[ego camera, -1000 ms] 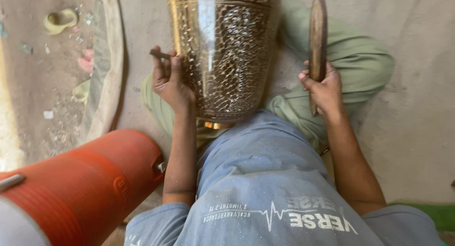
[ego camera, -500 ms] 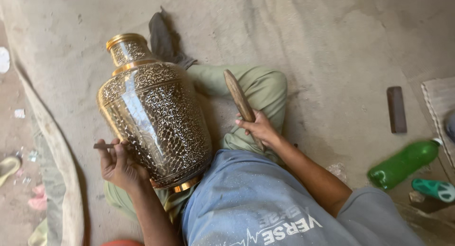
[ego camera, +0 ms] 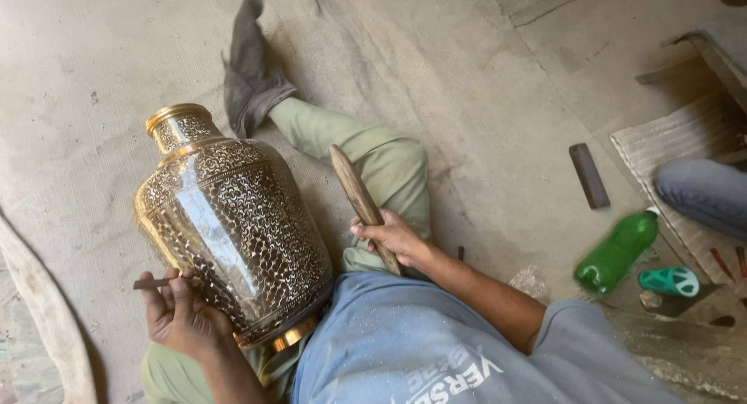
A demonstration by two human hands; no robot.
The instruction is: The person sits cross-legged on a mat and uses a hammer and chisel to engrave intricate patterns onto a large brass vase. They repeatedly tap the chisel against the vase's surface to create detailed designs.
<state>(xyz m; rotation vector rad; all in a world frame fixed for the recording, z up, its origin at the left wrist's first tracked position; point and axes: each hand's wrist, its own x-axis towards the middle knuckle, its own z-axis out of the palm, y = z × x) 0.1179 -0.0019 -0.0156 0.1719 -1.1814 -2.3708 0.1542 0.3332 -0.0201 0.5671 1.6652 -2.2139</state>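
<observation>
Presently, lower left of the frame: large engraved brass vase with a narrow gold-rimmed neck (ego camera: 229, 240), lying tilted across the person's lap, neck toward the upper left, base toward the blue shirt.

Left hand (ego camera: 183, 318): at the vase's lower flank, fingers curled, pinching a thin dark metal chisel (ego camera: 152, 282) whose tip points left, away from the body of the vase.

Right hand (ego camera: 393, 239): centre of the frame, closed around a flat wooden mallet stick (ego camera: 362, 202), held raised beside the vase, not touching chisel or vase.

Progress, as a judgement: dense scroll pattern covers the whole visible shoulder, belly and neck band; no plain patch shows on this side. The far side is hidden, so what is left cannot be told. Tools are apart, so no stroke is under way.

Surroundings: grey concrete floor (ego camera: 482, 85); dark rectangular block (ego camera: 589, 175), right of centre; green plastic bottle (ego camera: 616, 252) lying at the right; teal cap-like piece (ego camera: 669, 281) just beside it; another person's blue-clad knee (ego camera: 704, 192) at the right edge.
</observation>
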